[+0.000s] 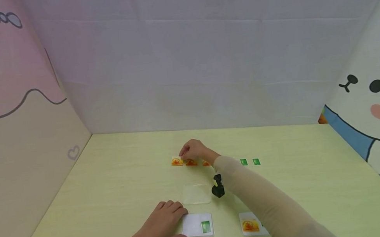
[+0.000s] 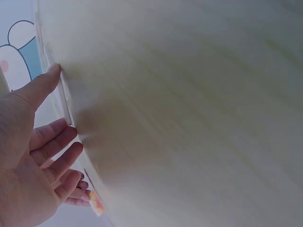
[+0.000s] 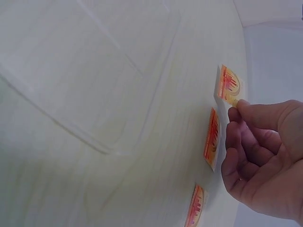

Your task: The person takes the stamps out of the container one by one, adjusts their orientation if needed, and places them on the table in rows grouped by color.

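Orange-and-yellow rectangular paper-looking sticker [image 1: 176, 162] lies just below head-frame centre, long axis left-right. I see the right hand [image 1: 195, 151], the nearer one, pinching its corner; left hand [image 1: 162, 224], well apart at lower centre, touches the white rounded-corner card's [image 1: 191, 226] edge, fingers relaxed.

The small rectangular orange-and-yellow stamps [image 1: 177, 161] look like thin paper, while the clear rounded-corner rectangular case [image 1: 196, 194] seems smooth, glossy plastic. The pale yellow tabletop [image 1: 129, 172] shows faint wood-like grain under a matt finish; the creased white backdrop [image 1: 204, 62] looks like matt cloth.
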`<state>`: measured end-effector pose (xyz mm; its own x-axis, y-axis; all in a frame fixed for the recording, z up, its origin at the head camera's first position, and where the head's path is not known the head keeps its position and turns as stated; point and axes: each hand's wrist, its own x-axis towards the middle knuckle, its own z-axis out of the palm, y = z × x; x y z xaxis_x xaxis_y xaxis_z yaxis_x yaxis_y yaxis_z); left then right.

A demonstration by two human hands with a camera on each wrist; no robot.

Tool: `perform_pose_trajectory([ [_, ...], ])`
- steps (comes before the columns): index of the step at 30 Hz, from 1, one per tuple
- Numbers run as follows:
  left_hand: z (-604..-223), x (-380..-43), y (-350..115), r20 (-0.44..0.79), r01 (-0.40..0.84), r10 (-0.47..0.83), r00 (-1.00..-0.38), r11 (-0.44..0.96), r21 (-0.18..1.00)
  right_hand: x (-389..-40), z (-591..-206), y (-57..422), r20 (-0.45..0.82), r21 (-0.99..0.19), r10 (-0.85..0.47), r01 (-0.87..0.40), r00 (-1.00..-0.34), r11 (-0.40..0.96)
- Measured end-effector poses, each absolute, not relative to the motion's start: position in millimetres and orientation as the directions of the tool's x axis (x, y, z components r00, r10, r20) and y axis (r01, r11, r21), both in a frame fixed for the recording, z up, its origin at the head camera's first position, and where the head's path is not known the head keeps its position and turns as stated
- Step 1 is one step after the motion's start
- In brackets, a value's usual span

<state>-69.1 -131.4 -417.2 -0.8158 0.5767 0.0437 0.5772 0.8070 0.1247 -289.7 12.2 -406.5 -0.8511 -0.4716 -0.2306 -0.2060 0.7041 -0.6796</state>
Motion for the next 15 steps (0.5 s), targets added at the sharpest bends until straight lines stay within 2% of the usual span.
perform_pose_trajectory([
  [15, -417.9, -69.5, -130.1, 0.02, 0.563, 0.565, -0.825, 0.817, 0.125, -287.7, -408.2, 8.5, -0.198, -0.634, -0.479, -0.26, -0.855, 0.728],
])
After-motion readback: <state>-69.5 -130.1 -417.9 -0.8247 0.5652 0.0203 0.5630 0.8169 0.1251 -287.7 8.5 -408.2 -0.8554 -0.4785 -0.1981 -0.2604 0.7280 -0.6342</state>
